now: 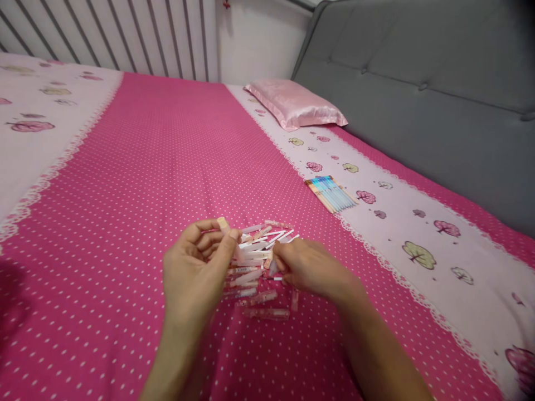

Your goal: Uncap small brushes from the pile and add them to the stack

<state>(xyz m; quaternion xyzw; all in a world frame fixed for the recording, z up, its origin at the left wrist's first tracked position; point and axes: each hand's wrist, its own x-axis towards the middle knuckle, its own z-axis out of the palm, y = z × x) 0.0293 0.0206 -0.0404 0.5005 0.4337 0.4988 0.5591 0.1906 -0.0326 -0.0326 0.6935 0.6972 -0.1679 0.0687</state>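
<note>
My left hand [200, 259] is closed, with a pale translucent pen part [223, 225] with a cream end pinched between thumb and fingers. It is held up at the left side of a loose pile of pen parts [254, 256]. White sticks, clear pinkish tubes and printed barrels lie crossed in that pile on the bedspread. My right hand [303, 264] has its fingers pinched together at the pile's right edge. What lies between those fingertips is mostly hidden. Nearer to me rests a clear pink tube [266, 314], apart from the densest part of the pile.
A neat row of pens [331, 193] with blue and cream parts lies farther right on the dotted pink bedspread [167, 150]. Beyond it are a pink satin pillow [298, 106] and a grey padded headboard [418, 83]. A white slatted panel [125, 36] stands at the back.
</note>
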